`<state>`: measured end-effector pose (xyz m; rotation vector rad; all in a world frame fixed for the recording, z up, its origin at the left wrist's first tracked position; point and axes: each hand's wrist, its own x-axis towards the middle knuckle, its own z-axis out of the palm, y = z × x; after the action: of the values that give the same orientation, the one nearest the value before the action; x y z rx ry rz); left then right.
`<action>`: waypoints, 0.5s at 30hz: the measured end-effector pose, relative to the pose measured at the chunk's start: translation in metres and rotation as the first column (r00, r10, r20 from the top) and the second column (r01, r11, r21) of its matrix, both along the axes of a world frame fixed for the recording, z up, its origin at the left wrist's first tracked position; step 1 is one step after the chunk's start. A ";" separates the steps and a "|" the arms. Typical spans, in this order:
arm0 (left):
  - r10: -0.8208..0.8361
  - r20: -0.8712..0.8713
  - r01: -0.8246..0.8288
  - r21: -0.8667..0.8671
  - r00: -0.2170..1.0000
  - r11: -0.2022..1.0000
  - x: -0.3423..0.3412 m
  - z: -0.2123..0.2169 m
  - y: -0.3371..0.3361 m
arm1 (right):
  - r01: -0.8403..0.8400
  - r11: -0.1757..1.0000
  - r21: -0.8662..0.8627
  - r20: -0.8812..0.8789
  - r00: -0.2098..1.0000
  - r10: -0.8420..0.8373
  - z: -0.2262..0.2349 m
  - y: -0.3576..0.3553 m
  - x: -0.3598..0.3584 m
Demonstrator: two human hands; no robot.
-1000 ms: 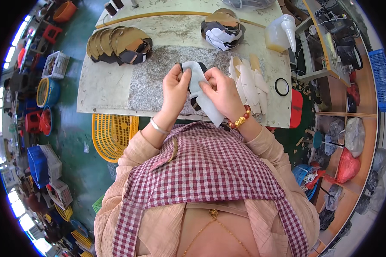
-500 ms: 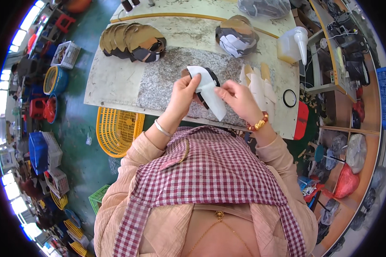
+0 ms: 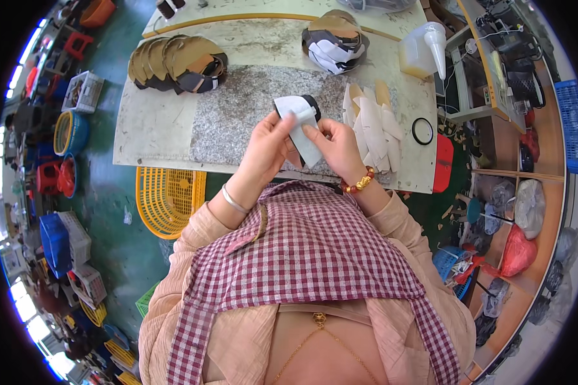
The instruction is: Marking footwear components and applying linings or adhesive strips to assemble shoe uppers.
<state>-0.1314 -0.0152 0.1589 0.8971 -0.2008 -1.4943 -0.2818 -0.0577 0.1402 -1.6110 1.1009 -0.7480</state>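
Between my hands is a shoe upper with a white backing piece (image 3: 309,149) laid over it; a black edge shows at its top right and a bit of brown below. My left hand (image 3: 264,146) grips its left side, the thumb pressed on the white face and blurred by motion. The right side is pinched by my right hand (image 3: 338,149), thumb on top and fingers curled. Both hold it just above the near part of the grey mottled mat (image 3: 237,115). Its underside is hidden.
Tan and black shoe uppers (image 3: 173,61) lie fanned at the far left, with another pile (image 3: 335,45) at the back. Cream strips (image 3: 376,128) and a black ring (image 3: 422,131) lie on the right. A glue container (image 3: 412,54) stands beyond; a yellow basket (image 3: 167,221) sits below the table edge.
My right hand has come in closer to my left and lower on the white piece. The left thumb has shifted along its face. The whole view has moved slightly.
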 end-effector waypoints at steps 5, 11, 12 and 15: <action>0.097 0.296 -0.054 -0.151 0.950 0.987 0.001 -0.022 0.001 | -0.293 0.943 -0.155 -0.639 0.758 0.130 0.005 -0.006 0.003; -0.080 0.659 0.198 -0.106 0.748 0.974 0.020 -0.014 0.006 | -0.126 0.768 0.628 0.426 0.881 -0.203 -0.005 -0.023 0.007; -0.167 0.746 0.288 -0.035 0.645 0.957 0.019 -0.014 0.009 | -0.168 0.725 0.668 0.506 0.817 -0.277 -0.010 -0.023 0.014; -0.318 0.864 0.429 0.135 0.390 0.893 0.022 -0.020 0.018 | -0.272 0.638 0.721 0.625 0.652 -0.429 -0.016 -0.026 0.025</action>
<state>-0.1089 0.0028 0.1392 1.5518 -1.3394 -1.2501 -0.2565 -0.0835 0.1245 -0.3649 0.6760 -0.7497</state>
